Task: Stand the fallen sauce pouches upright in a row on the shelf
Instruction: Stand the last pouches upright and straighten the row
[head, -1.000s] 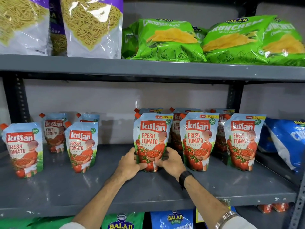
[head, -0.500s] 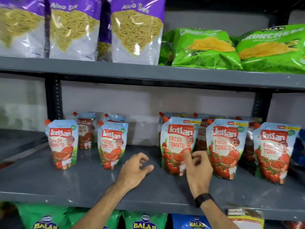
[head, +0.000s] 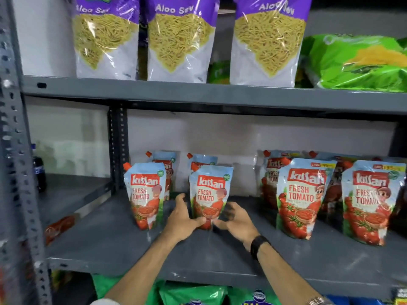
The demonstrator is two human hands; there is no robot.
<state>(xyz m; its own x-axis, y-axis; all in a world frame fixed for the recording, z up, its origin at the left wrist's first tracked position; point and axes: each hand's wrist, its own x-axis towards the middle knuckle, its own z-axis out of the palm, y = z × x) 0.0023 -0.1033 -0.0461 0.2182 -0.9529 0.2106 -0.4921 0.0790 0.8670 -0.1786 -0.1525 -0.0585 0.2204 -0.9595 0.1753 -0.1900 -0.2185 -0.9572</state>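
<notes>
- Sauce pouches stand on the middle grey shelf [head: 123, 245]; all visible ones upright, Kissan Fresh Tomato print facing out.
- Centre pouch [head: 210, 194] sits between both hands, near the shelf's front half, upright.
- Left hand [head: 181, 219] cups the pouch's lower left side, thumb across the bottom front, fingers curled up along the edge; touching it.
- Right hand [head: 236, 221] is at the pouch's lower right corner, fingers half spread and motion-blurred; thumb seems to reach the base, firm grip cannot be told.
- Black watch [head: 258, 245] on the right wrist.
- Left front pouch [head: 145, 194] stands just beside the held one, apart from it, orange spout at top left.
- Two more pouches behind these: one [head: 166, 160] behind the left pouch, one [head: 203, 161] behind the centre one, mostly hidden.
- Right group stands well apart: front pouch [head: 302, 198], far-right front pouch [head: 370, 202], others behind them partly hidden.
- Upper shelf holds three Aloo Sev bags [head: 178, 40] and a green snack bag [head: 361, 62].
- Dark bottle [head: 39, 170] on the neighbouring shelf at left.
- Green and blue snack packets [head: 191, 293] below the shelf.
</notes>
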